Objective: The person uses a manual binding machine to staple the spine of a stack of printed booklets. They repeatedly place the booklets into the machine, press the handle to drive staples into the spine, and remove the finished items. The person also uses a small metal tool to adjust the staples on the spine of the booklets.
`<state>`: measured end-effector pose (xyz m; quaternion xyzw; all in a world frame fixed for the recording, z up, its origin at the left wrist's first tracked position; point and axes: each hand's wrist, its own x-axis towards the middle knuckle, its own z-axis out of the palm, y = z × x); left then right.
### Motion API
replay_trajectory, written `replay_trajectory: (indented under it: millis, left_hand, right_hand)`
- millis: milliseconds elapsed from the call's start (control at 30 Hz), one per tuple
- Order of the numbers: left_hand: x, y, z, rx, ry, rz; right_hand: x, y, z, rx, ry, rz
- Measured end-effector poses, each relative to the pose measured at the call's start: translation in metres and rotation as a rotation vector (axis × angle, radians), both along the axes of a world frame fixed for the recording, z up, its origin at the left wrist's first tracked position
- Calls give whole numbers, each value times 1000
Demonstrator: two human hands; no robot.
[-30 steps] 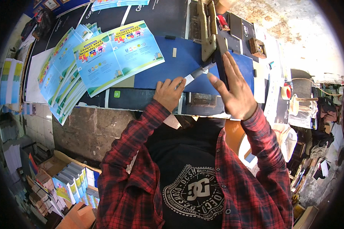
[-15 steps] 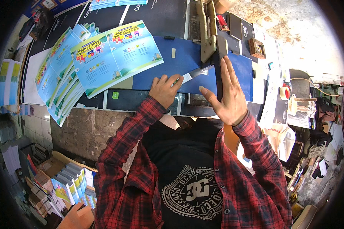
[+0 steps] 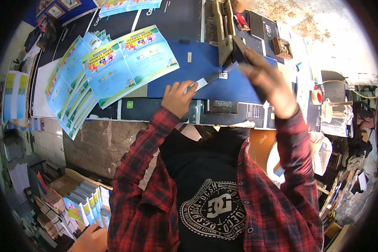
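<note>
My left hand (image 3: 177, 99) is closed around one end of a slim, flat strip (image 3: 202, 82), pale near my fingers and grey farther along. I cannot make out its exact kind. Its far end lies over a small bright plate (image 3: 223, 74) on the blue board (image 3: 172, 86), beside a tall cream metal arm (image 3: 226, 49). My right hand (image 3: 275, 86) is smeared by motion over a dark, bar-shaped lever (image 3: 258, 91). Whether its fingers grip the lever cannot be seen.
Printed blue-and-yellow sheets (image 3: 132, 63) lie fanned on the left of the table. A wooden block (image 3: 282, 48), a small red object (image 3: 242, 22) and a red tape roll (image 3: 317, 97) sit to the right. Stacked booklets (image 3: 82, 206) stand low at the left.
My right hand, flat along the lever before, has moved right and now blurs. The lever's near end has swung right, exposing the strip's far end. My left hand stays almost in place.
</note>
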<state>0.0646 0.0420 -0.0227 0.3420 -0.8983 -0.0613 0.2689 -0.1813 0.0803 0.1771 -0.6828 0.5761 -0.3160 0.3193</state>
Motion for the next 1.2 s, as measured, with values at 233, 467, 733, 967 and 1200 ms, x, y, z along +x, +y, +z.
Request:
replay_trajectory:
  millis: [233,467,733,967,1200]
  left_hand:
    - [80,34,27,180,352,318]
    - [121,115,15,558,568,689]
    - [99,159,4,662,661,793]
    - [117,165,-9,607,633,800]
    - [130,150,6,674,688,848]
  right_hand:
    - [-47,18,-57,-164,-487,-581]
    - [73,77,-146,-351,408,58]
    - [94,51,-175,-220,667,196]
    - [97,75,-169,-223,640,17]
    - [105,70,-177,-184,700,69]
